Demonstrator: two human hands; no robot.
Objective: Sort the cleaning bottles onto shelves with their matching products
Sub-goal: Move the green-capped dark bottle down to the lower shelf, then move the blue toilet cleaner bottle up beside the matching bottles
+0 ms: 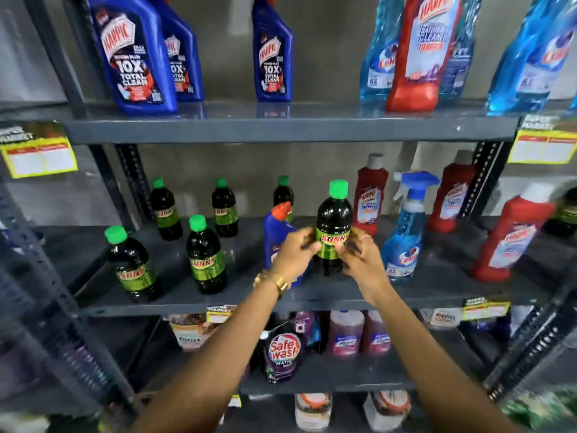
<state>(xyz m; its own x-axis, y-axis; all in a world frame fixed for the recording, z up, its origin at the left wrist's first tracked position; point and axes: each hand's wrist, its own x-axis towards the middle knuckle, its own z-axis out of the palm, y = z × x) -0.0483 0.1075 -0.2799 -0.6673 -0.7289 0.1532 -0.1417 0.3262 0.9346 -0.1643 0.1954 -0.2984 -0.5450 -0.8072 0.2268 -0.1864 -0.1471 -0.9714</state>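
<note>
A dark Sunny bottle (333,220) with a green cap stands at the middle of the middle shelf (312,296). My left hand (295,253) and my right hand (359,253) both grip its label from either side. Just behind my left hand leans a blue Harpic bottle (274,229) with a red cap. Several more Sunny bottles (204,254) stand to the left on the same shelf. Red Harpic bottles (370,198) and a blue Colin spray bottle (406,232) stand to the right. Blue Harpic bottles (137,54) line the top shelf's left half.
The top shelf (281,128) also carries blue Colin refill pouches (379,57) and a red Harpic bottle (418,54) on the right. The lower shelf holds a Safe Wash pouch (282,351) and pink bottles (345,332). Yellow price tags (39,157) hang at the shelf edges.
</note>
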